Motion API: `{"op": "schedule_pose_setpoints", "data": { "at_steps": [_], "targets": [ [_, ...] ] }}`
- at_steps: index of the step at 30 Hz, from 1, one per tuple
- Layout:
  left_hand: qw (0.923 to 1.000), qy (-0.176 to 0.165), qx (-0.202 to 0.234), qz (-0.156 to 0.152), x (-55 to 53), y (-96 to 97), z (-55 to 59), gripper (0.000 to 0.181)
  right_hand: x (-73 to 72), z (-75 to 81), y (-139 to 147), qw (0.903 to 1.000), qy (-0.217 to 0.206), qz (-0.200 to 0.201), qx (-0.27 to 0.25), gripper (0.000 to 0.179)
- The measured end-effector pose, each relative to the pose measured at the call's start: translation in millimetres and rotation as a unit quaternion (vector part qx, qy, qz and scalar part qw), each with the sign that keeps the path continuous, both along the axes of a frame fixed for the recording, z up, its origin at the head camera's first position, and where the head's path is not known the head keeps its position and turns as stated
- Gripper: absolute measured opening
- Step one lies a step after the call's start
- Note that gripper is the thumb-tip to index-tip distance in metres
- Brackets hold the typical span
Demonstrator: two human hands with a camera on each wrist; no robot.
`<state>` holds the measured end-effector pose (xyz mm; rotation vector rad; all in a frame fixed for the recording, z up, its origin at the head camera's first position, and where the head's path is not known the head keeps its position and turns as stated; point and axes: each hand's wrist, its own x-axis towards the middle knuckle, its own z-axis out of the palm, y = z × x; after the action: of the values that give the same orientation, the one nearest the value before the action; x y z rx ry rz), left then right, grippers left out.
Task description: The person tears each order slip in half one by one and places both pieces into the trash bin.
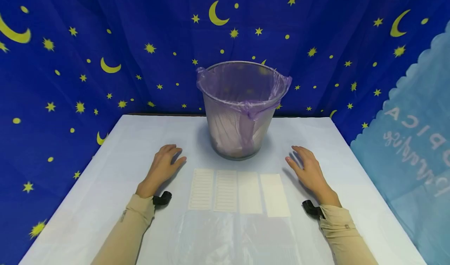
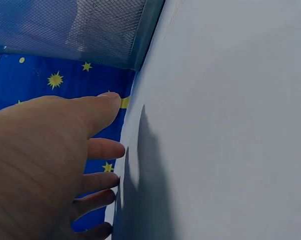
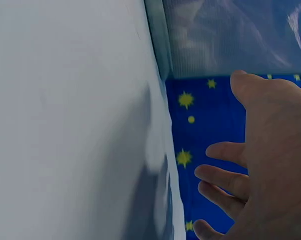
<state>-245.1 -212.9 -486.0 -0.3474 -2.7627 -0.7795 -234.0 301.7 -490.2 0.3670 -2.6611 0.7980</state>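
Observation:
My left hand (image 1: 162, 168) is held over the left half of the table, fingers loosely bent and nothing in them. Across from it, my right hand (image 1: 310, 173) is likewise empty, thumb apart from the relaxed fingers. Between the hands lies a row of pale paper strips: two lined ones, a left lined strip (image 1: 201, 189) and a second lined strip (image 1: 225, 191), then a plain strip (image 1: 250, 193) and another plain strip (image 1: 275, 195). Behind the row stands a mesh wastebasket (image 1: 225, 120) with a purple bag (image 1: 247, 109) folded over its rim. Both wrist views catch the basket's lower side.
Transparent plastic (image 1: 207, 237) lies flat in front of the strips on the white-covered table (image 1: 88, 218). A dark blue curtain (image 1: 147, 19) with moons and stars hangs behind and at the left. A light blue printed cloth (image 1: 404, 179) hangs at the right.

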Motion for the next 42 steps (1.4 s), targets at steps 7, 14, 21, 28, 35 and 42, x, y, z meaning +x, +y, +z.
{"op": "schedule_pose_setpoints", "data": {
  "at_steps": [7,14,21,28,35,42],
  "targets": [
    [0.9998,-0.015,-0.007,-0.011,0.2,6.9,-0.5,0.045,5.0,2.5,-23.2,0.9994,0.0,0.024,-0.025,0.055],
    [0.9992,0.003,-0.009,-0.038,3.7,20.1,1.3,0.043,8.8,4.3,-40.7,0.9976,0.011,0.052,-0.044,0.049],
    [0.9969,-0.001,-0.014,-0.077,8.7,32.0,2.2,0.042,17.3,5.3,-53.6,0.9962,0.003,0.07,-0.051,0.049],
    [0.9956,0.014,-0.018,-0.091,12.6,36.9,2.8,0.041,20.4,2.3,-57.8,0.9959,0.003,0.077,-0.047,0.048],
    [0.9937,0.027,-0.02,-0.107,12.0,39.0,2.2,0.039,20.4,1.8,-57.7,0.9959,0.007,0.079,-0.044,0.047],
    [0.9872,0.054,-0.014,-0.149,17.3,42.5,2.3,0.038,22.8,2.7,-61.4,0.9948,0.021,0.089,-0.043,0.046]
  ]
}}
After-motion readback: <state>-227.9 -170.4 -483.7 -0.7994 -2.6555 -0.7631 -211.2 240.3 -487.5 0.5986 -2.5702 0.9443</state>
